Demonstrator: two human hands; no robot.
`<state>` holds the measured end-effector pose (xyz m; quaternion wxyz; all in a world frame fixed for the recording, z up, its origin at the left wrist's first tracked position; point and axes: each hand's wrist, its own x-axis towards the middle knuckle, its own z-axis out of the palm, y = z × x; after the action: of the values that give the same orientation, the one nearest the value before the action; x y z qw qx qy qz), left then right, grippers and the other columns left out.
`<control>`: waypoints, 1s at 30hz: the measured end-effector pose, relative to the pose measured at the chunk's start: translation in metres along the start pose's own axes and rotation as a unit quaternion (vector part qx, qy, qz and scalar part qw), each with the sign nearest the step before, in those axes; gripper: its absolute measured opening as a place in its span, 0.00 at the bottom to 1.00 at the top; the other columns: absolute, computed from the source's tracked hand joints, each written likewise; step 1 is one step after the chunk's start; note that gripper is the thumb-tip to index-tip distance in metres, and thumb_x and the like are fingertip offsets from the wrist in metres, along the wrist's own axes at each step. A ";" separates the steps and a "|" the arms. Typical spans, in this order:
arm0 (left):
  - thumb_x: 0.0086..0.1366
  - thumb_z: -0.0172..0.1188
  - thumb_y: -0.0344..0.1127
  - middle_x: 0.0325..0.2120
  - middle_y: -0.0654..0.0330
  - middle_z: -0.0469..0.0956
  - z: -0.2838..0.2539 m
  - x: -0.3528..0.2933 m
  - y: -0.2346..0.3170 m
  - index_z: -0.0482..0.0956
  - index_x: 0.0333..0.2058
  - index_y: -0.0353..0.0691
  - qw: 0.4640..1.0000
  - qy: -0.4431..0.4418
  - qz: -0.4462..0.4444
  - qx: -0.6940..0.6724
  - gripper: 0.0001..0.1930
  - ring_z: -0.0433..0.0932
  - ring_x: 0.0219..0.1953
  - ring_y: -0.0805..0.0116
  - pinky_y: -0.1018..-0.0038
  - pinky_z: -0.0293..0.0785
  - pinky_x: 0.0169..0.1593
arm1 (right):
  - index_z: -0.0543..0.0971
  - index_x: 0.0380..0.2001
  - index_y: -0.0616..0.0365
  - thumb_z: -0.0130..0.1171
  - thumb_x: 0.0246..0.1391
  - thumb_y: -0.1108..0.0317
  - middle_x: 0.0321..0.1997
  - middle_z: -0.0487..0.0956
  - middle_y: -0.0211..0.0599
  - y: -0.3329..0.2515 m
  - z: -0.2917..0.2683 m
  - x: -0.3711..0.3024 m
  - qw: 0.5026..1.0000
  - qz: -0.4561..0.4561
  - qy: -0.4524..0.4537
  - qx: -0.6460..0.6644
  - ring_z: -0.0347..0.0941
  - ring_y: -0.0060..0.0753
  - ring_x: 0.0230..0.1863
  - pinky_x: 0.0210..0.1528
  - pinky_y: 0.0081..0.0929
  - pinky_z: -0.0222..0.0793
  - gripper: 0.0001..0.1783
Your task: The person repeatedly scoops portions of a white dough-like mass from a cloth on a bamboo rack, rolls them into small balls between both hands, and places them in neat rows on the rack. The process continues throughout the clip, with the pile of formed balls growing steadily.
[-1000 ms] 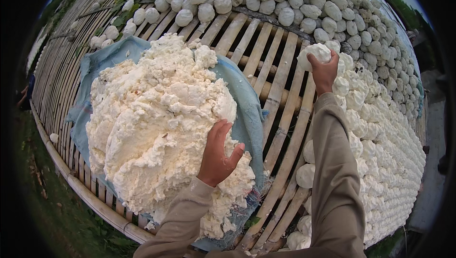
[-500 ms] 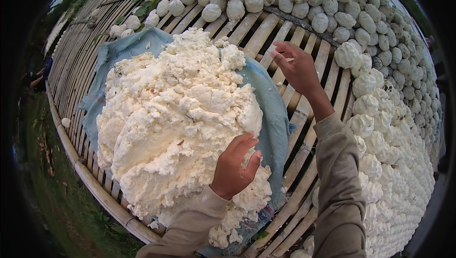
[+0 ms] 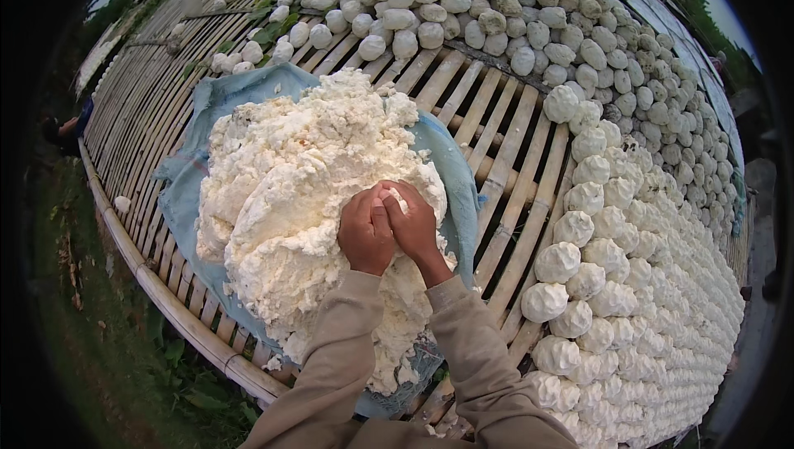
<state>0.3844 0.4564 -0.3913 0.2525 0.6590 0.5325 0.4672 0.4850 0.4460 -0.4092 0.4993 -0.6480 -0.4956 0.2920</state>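
Over the right part of a big heap of white, crumbly, moist mass (image 3: 289,176), my two hands are pressed together. My left hand (image 3: 364,234) and my right hand (image 3: 416,224) curl their fingers around a white lump (image 3: 399,198) of the same stuff. Only a bit of that lump shows between the fingers; the palms hide the rest. Beneath the heap lies a light blue woven cloth (image 3: 456,164), its edges spread out around it.
Everything rests on a platform of bamboo slats (image 3: 517,164) with gaps between them. Rows of fresh white hand-shaped lumps (image 3: 556,263) fill the right side. Greyish-white dried balls (image 3: 591,54) cover the far side. A bamboo pole (image 3: 178,323) edges the platform on the left, above grass (image 3: 107,333).
My right hand has come in from above the bare slats and joined my left hand. Both were apart with fingers loose; now they are closed together around a lump. The view has shifted slightly.
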 end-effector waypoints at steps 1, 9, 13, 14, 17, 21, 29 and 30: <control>0.77 0.51 0.39 0.47 0.51 0.86 0.002 -0.009 0.002 0.85 0.51 0.34 0.998 0.036 -0.023 -0.055 0.18 0.83 0.53 0.50 0.58 0.76 0.58 | 0.83 0.58 0.55 0.56 0.71 0.49 0.61 0.82 0.47 -0.008 0.003 -0.011 0.995 0.057 -0.011 0.076 0.76 0.50 0.66 0.66 0.39 0.71 0.25; 0.80 0.47 0.57 0.59 0.57 0.76 -0.079 -0.008 0.029 0.71 0.67 0.38 0.704 -0.049 -0.317 -0.634 0.31 0.75 0.64 0.63 0.60 0.73 0.66 | 0.71 0.71 0.60 0.59 0.70 0.47 0.72 0.68 0.63 -0.136 -0.037 -0.046 0.996 -0.074 0.050 0.018 0.63 0.64 0.75 0.75 0.48 0.59 0.36; 0.76 0.48 0.65 0.56 0.58 0.79 -0.101 -0.021 0.041 0.73 0.65 0.45 0.747 -0.116 -0.283 -0.590 0.33 0.77 0.63 0.56 0.53 0.75 0.65 | 0.81 0.59 0.58 0.61 0.67 0.58 0.68 0.75 0.53 -0.178 -0.028 -0.071 0.992 -0.076 0.035 -0.094 0.72 0.58 0.67 0.69 0.45 0.67 0.23; 0.75 0.49 0.68 0.57 0.57 0.79 -0.105 -0.028 0.042 0.73 0.65 0.46 0.691 -0.131 -0.292 -0.649 0.35 0.77 0.63 0.55 0.51 0.75 0.65 | 0.83 0.56 0.55 0.63 0.64 0.57 0.65 0.77 0.51 -0.181 -0.024 -0.078 0.999 -0.044 -0.019 -0.011 0.71 0.61 0.66 0.69 0.51 0.64 0.21; 0.78 0.47 0.63 0.56 0.57 0.82 -0.117 -0.054 0.041 0.76 0.62 0.45 0.612 0.011 -0.428 -0.664 0.30 0.80 0.58 0.59 0.57 0.76 0.63 | 0.84 0.53 0.56 0.62 0.64 0.59 0.60 0.81 0.48 -0.180 -0.017 -0.095 0.954 -0.212 0.177 -0.118 0.74 0.58 0.63 0.68 0.52 0.65 0.19; 0.77 0.51 0.55 0.55 0.61 0.82 -0.122 -0.094 0.041 0.80 0.56 0.47 0.666 -0.072 -0.324 -0.668 0.22 0.79 0.58 0.65 0.65 0.77 0.60 | 0.84 0.55 0.57 0.62 0.64 0.58 0.58 0.82 0.46 -0.171 -0.014 -0.126 0.960 -0.148 0.050 -0.234 0.75 0.56 0.62 0.66 0.51 0.66 0.21; 0.73 0.56 0.65 0.55 0.59 0.82 -0.137 -0.134 0.039 0.80 0.57 0.45 0.541 -0.112 -0.344 -0.759 0.30 0.80 0.57 0.65 0.66 0.77 0.61 | 0.87 0.46 0.55 0.59 0.65 0.58 0.58 0.82 0.46 -0.170 -0.004 -0.173 0.962 -0.154 0.048 -0.219 0.77 0.50 0.60 0.67 0.50 0.67 0.16; 0.72 0.58 0.65 0.53 0.60 0.82 -0.138 -0.136 0.039 0.81 0.56 0.46 0.556 -0.064 -0.373 -0.740 0.29 0.80 0.55 0.66 0.67 0.77 0.60 | 0.86 0.49 0.55 0.58 0.65 0.58 0.59 0.81 0.47 -0.168 -0.002 -0.177 0.966 -0.181 0.040 -0.180 0.77 0.52 0.61 0.67 0.50 0.66 0.17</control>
<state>0.2809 0.2944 -0.3460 0.8362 0.0108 0.1797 0.5181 0.3680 0.2821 -0.2714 0.4385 -0.6375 -0.6288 0.0767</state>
